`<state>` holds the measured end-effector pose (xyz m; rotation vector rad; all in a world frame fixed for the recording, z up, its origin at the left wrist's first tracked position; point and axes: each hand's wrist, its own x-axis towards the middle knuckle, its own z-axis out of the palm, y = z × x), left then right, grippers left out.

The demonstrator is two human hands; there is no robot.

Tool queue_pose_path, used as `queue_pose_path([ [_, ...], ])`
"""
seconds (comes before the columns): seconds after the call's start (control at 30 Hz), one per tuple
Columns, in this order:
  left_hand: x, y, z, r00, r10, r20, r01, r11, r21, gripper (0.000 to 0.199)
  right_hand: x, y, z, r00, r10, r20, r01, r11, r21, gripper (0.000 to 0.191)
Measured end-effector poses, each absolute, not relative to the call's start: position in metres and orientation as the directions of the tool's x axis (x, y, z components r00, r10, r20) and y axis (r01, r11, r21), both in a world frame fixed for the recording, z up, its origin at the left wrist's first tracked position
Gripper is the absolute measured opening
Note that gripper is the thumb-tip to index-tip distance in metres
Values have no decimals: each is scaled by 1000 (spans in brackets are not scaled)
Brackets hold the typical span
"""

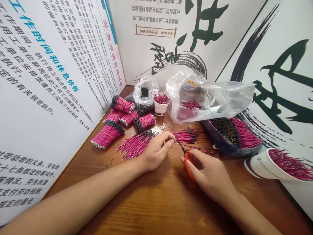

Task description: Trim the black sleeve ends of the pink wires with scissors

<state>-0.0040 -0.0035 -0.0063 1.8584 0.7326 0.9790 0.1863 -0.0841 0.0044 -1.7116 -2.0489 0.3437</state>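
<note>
1. Right hand (207, 173) grips orange snips (188, 163), tips pointing up-left toward the left hand (156, 151).
2. That hand pinches narrowly; anything held is too thin to tell.
3. Loose pink wires (137, 144) lie diagonally just beside it, mid-tabletop (151, 202), nearer it than the right.

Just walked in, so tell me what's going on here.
A person at a wooden table holds orange-handled snips in the right hand, their tips near the left hand. The left hand touches a loose spray of pink wires. Rubber-banded pink wire bundles lie further left, and a paper cup of wires stands beyond.
</note>
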Motion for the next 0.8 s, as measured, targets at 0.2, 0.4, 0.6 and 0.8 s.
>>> queue_pose_path([
  [0.2, -4, -4, -5, 511, 787, 345, 95, -450, 888, 18, 185, -84, 6, -138, 969, 204, 868, 218, -446, 29],
  [0.4, -3, -3, -4, 509, 788, 348, 103, -457, 884, 17, 185, -84, 6, -152, 967, 203, 876, 227, -425, 30],
  [0.6, -4, -3, -6, 512, 789, 340, 109, -452, 885, 18, 187, -83, 7, -156, 970, 186, 892, 219, -396, 27],
  [0.8, -4, -3, -6, 507, 792, 340, 102, -447, 889, 17, 189, -84, 5, -134, 972, 194, 885, 205, -417, 27],
])
